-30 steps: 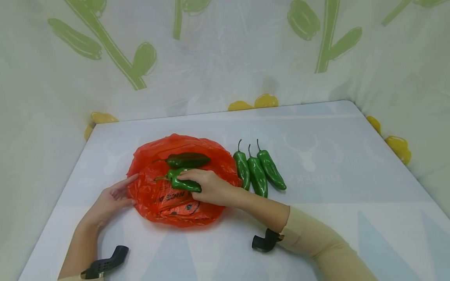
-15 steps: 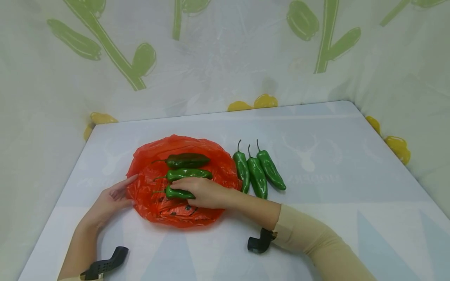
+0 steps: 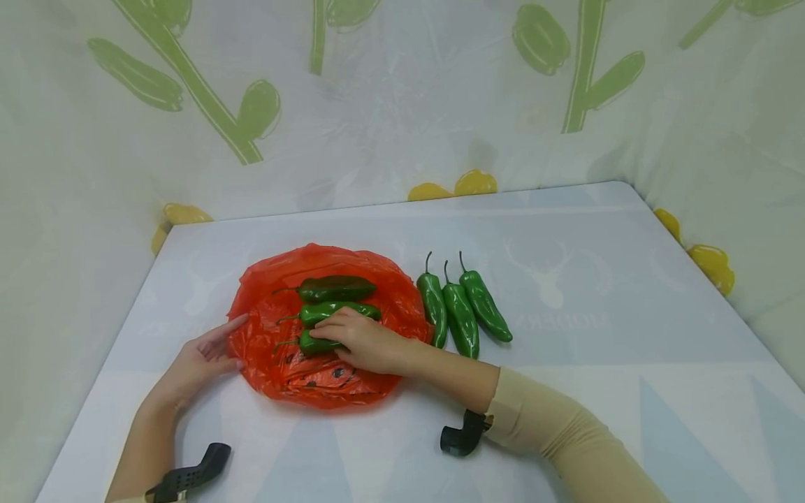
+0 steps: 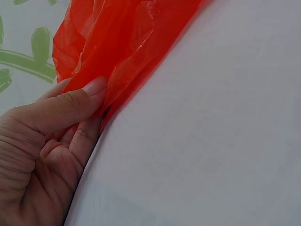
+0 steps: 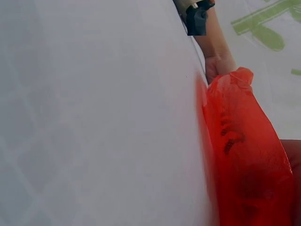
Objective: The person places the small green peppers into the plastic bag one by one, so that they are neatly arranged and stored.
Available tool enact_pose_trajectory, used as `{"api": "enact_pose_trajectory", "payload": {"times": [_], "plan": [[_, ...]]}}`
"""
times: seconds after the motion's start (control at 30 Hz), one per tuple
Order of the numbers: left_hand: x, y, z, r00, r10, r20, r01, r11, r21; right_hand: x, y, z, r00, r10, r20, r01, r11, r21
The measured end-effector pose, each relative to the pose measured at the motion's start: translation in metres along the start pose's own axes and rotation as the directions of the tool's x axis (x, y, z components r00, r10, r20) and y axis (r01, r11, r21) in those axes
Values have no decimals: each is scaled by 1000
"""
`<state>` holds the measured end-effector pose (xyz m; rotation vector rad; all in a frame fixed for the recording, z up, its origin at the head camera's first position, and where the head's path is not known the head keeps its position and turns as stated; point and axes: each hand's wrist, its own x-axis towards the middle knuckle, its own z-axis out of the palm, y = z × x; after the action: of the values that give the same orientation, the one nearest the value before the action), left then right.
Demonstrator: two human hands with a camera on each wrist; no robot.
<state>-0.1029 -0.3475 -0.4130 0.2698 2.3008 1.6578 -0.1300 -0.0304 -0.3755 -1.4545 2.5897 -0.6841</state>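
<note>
A red plastic bag (image 3: 327, 257) lies spread on the table, with three green chili peppers in a row on it, stems to the left. The farthest pepper (image 3: 337, 288) is darkest and the middle pepper (image 3: 333, 311) is brighter. My right hand (image 3: 367, 342) grips the nearest pepper (image 3: 314, 343), its fingers covering the right half. At the bag's left edge, my left hand (image 3: 198, 363) pinches the plastic between thumb (image 4: 70, 106) and fingers. In the right wrist view, the red bag (image 5: 244, 136) hides most of the right hand.
Several more things lie about: a left loose pepper (image 3: 432, 307), a middle loose pepper (image 3: 462, 320) and a right loose pepper (image 3: 486, 306) sit right of the bag on the white table (image 3: 597, 419). A patterned curtain (image 3: 402, 119) rises behind.
My right hand has brought its pepper down toward the near side of the bag, below the middle one, uncovering that one. The left hand stays at the bag's edge.
</note>
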Motion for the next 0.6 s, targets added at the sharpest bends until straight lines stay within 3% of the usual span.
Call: {"api": "enact_pose_trajectory", "payload": {"times": [0.27, 0.6], "plan": [[1, -2, -1, 1000, 2, -4, -2, 1000, -5, 0, 0, -3, 997, 67, -26, -63, 986, 153], [0, -1, 0, 1000, 1, 1, -1, 1000, -11, -3, -1, -10, 993, 62, -97, -35, 965, 259]]}}
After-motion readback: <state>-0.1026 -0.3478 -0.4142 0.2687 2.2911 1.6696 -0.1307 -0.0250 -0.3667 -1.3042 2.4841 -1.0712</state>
